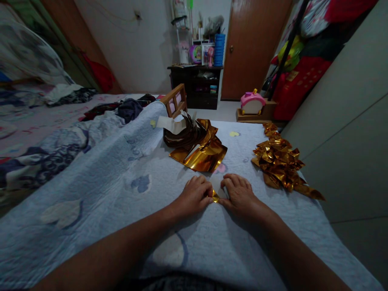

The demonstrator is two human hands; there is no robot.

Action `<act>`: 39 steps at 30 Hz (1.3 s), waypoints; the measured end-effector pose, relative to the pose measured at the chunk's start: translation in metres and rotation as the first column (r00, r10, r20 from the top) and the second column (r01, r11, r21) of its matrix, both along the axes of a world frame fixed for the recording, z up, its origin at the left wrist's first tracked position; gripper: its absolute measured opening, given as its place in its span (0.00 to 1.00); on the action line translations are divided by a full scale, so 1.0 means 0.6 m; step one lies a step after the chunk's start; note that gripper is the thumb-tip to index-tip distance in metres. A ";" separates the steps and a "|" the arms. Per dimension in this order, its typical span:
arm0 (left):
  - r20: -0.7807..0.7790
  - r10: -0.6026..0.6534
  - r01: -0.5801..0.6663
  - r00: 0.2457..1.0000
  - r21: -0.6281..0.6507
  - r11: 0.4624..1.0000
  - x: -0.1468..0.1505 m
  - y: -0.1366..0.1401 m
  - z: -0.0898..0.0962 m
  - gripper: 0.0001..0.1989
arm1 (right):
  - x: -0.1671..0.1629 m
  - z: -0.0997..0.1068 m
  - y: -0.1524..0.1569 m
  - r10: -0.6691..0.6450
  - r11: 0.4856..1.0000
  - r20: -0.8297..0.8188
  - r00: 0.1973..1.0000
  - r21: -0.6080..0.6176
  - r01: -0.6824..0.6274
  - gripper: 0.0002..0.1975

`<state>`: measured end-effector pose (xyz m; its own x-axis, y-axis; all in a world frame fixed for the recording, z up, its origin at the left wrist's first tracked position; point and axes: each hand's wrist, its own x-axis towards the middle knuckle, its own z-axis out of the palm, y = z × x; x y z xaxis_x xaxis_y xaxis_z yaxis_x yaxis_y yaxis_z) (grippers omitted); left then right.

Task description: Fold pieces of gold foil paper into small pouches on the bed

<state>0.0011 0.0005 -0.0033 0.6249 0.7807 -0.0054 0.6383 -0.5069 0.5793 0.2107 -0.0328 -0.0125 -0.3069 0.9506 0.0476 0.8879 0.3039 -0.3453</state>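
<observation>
Between my two hands lies a sheet of gold foil paper (215, 197), its pale back facing up and a gold corner folded over near me. My left hand (197, 194) pinches its left side with curled fingers. On the right side, my right hand (239, 193) grips the sheet between thumb and fingers. Just beyond my hands are loose gold sheets (206, 155), gold side up, beside a curled stack of foil paper (182, 133). To the right sits a heap of folded gold pieces (279, 161). The fingertips partly hide the sheet.
A pale blue quilt (127, 230) with heart patterns covers the bed beneath everything, rumpled on the left. A wooden rail (174, 100) stands at its far edge. The white cabinet side (348, 141) borders the right. Beyond are a dark shelf (195, 87) and a pink toy (252, 102).
</observation>
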 end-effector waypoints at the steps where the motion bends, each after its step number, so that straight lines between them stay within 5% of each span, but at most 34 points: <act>1: 0.002 0.000 0.000 1.000 -0.002 1.000 0.000 0.000 0.000 0.02 | 0.002 0.000 0.001 0.003 1.000 -0.001 1.000 -0.007 -0.003 0.17; 5: 0.025 0.028 -0.028 0.999 0.002 1.000 -0.002 -0.003 -0.001 0.04 | 0.007 0.004 0.003 0.014 0.998 -0.003 1.000 -0.062 -0.015 0.17; 10: 0.071 0.104 -0.110 0.992 0.088 0.990 -0.007 -0.004 -0.012 0.20 | 0.011 0.014 0.007 0.036 0.997 -0.053 0.998 -0.062 -0.040 0.20; 23: 0.307 -0.014 0.000 0.952 0.046 0.999 -0.010 -0.011 -0.014 0.40 | -0.013 0.000 0.016 0.044 0.999 -0.267 0.963 -0.004 -0.047 0.46; 28: 0.358 -0.027 0.007 0.933 0.055 0.998 -0.006 -0.019 -0.024 0.44 | -0.019 0.021 0.014 0.019 0.993 -0.425 0.905 -0.098 -0.067 0.38; 31: 0.409 -0.033 0.007 0.912 0.066 0.998 -0.007 -0.018 -0.025 0.43 | -0.019 0.031 0.014 0.039 0.977 -0.491 0.870 -0.162 -0.135 0.14; 34: 0.464 0.053 -0.047 0.884 -0.025 0.999 -0.008 -0.015 -0.021 0.43 | -0.020 0.028 0.018 -0.050 0.962 -0.640 0.767 -0.237 -0.136 0.03; 39: 0.650 0.203 0.034 0.732 -0.332 0.943 0.001 -0.012 -0.016 0.36 | -0.029 0.017 0.023 -0.236 0.913 -0.891 0.388 -0.340 -0.226 0.19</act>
